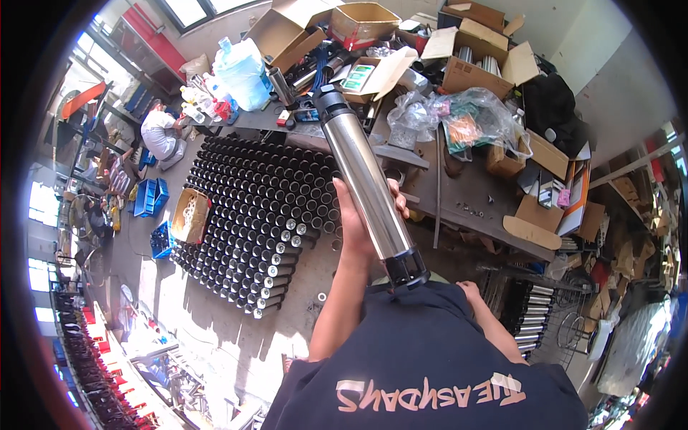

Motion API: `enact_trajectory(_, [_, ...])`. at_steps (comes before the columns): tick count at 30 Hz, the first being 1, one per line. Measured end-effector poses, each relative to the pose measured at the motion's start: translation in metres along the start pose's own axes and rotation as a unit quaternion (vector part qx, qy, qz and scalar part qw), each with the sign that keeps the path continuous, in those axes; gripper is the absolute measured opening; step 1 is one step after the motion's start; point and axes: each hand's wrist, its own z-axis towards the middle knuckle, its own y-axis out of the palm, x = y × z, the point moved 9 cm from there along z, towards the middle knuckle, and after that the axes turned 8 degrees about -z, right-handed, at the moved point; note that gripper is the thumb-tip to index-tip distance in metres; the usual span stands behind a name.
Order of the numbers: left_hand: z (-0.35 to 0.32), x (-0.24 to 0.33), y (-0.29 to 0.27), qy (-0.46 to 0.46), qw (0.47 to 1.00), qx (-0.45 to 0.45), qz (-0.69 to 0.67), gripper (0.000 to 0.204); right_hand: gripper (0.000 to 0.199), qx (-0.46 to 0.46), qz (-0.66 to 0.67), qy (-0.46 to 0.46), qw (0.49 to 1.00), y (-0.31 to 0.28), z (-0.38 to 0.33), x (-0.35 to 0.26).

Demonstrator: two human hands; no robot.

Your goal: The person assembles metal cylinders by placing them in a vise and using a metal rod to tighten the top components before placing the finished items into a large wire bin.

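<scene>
A long steel cylinder with black plastic end caps is gripped around its lower half by my left hand. The thumb lies along its left side and the fingertips come around the right side. It is tilted, its upper end leaning left over the workbench edge and its lower cap close to my shirt. Low beside my waist on the right is my right hand, apart from the cylinder. Most of its fingers are hidden by my body, so I cannot see whether it holds anything.
A cluttered workbench bears cardboard boxes, plastic bags and a water jug. Dense rows of black-capped cylinders stand on the floor at left. Another person crouches beyond them. More steel tubes lie at right.
</scene>
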Motion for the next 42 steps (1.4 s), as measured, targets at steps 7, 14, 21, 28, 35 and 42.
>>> enact_trajectory(7, [-0.022, 0.031, 0.006, 0.015, 0.951, 0.221, 0.217, 0.078, 0.049, -0.009, -0.029, 0.028, 0.999, 0.002, -0.005, 0.000])
enact_trajectory(14, [-0.025, 0.020, 0.011, -0.018, 0.955, 0.230, 0.188, 0.078, 0.037, -0.005, -0.019, 0.016, 1.000, -0.005, -0.018, -0.021])
enact_trajectory(21, [-0.002, -0.001, 0.019, -0.061, 0.995, 0.052, -0.057, 0.079, 0.042, -0.012, -0.003, -0.021, 1.000, 0.013, 0.003, -0.007])
enact_trajectory(28, [0.004, 0.004, 0.015, -0.038, 0.995, 0.094, 0.023, 0.080, 0.048, -0.003, -0.001, -0.030, 1.000, 0.026, 0.004, 0.024])
enact_trajectory(35, [-0.023, 0.010, 0.001, -0.007, 0.981, 0.103, 0.162, 0.086, 0.057, -0.023, -0.056, 0.034, 0.998, 0.030, -0.023, 0.034])
enact_trajectory(42, [-0.037, 0.013, 0.034, 0.038, 0.953, 0.043, 0.296, 0.070, 0.054, -0.020, -0.053, 0.043, 0.997, 0.017, -0.024, 0.014])
